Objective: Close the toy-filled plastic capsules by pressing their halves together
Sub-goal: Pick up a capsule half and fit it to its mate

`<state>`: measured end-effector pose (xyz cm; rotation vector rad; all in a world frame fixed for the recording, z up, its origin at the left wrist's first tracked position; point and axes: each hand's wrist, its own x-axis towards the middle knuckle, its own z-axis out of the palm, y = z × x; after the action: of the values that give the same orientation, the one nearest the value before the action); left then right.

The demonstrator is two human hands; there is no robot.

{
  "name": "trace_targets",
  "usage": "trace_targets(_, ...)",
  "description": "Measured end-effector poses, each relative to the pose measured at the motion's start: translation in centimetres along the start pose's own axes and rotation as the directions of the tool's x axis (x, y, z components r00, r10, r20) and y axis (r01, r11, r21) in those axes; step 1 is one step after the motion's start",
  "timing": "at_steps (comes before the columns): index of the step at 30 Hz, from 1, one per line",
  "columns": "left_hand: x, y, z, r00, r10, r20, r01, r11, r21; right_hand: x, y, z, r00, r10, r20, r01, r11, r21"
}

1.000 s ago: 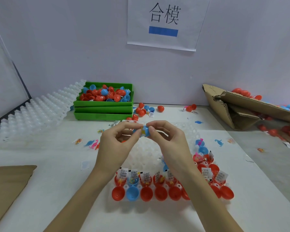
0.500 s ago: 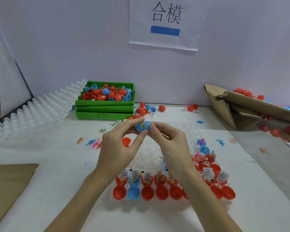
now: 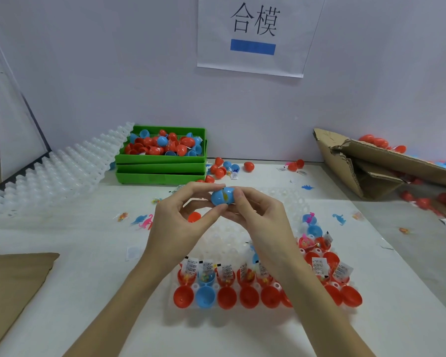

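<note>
A white table (image 3: 62, 253) carries everything. At the far right a torn cardboard box (image 3: 371, 166) lies tipped, red capsules spilling behind it. At the far left, stacked green trays (image 3: 162, 166) hold a heap of red and blue capsule halves. Near the person, a clear moulded tray (image 3: 289, 202) holds rows of open red and blue halves (image 3: 227, 297) with toy packets bearing small printed labels, too small to read. On the wall, a paper sign (image 3: 255, 34) reads 合模 above a blue bar. Above the clear tray, the left hand (image 3: 175, 228) and right hand (image 3: 263, 220) pinch a blue capsule (image 3: 223, 196) between thumbs and fingertips, one from each side.
</note>
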<state>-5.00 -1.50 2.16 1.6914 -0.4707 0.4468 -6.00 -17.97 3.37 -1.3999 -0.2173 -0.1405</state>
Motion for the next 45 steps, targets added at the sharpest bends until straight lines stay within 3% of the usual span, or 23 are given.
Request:
trace_targets(3, 0.1, -0.1, -0.1, 1.0, -0.006, 0.018, 0.007, 1.0, -0.03, 0.0, 0.1, 0.3, 1.0, -0.014, -0.025, 0.013, 1.0, -0.021)
trace_targets(10, 0.0, -0.2, -0.3, 0.989, 0.146, -0.031, -0.146, 0.989, 0.019, 0.2, 0.2, 0.4, 0.988, -0.15, -0.025, 0.146, 0.979, -0.142)
trace_targets(19, 0.2, -0.1, -0.2, 0.993, 0.11, -0.054, -0.11, 0.994, -0.011, 0.2, 0.2, 0.1, 0.953, -0.301, -0.018, 0.277, 0.899, -0.338)
trace_targets(28, 0.0, 0.0, 0.0, 0.992, 0.085, -0.091, -0.091, 0.994, -0.056, -0.1, 0.0, 0.6, 0.956, -0.288, -0.049, 0.271, 0.937, -0.221)
trace_targets(32, 0.0, 0.2, 0.2, 0.993, 0.054, -0.102, -0.066, 0.991, -0.114, -0.3, 0.0, 0.9, 0.99, -0.119, -0.078, 0.12, 0.993, 0.014)
trace_targets(35, 0.0, 0.2, 0.2, 0.994, 0.031, -0.106, -0.043, 0.993, -0.108, -0.3, 0.1, 0.9, 0.995, -0.068, -0.073, 0.073, 0.995, 0.062)
trace_targets(38, -0.1, 0.1, 0.4, 0.994, 0.012, -0.111, -0.022, 0.996, -0.092, -0.3, 0.4, 0.9, 0.985, -0.131, -0.116, 0.127, 0.991, -0.04)
trace_targets(40, -0.2, 0.0, 0.6, 0.993, 0.014, -0.119, -0.021, 0.998, -0.059, -0.2, 0.9, 0.8, 0.961, -0.236, -0.145, 0.198, 0.951, -0.237)
trace_targets(42, -0.2, 0.0, 0.7, 0.991, 0.042, -0.124, -0.039, 0.999, 0.027, -0.2, 1.3, 0.8, 0.937, -0.336, -0.092, 0.266, 0.862, -0.432)
trace_targets(45, -0.3, -0.2, 0.5, 0.986, 0.112, -0.12, -0.093, 0.983, 0.157, -0.5, 1.3, 1.2, 0.935, -0.353, -0.011, 0.302, 0.816, -0.493)
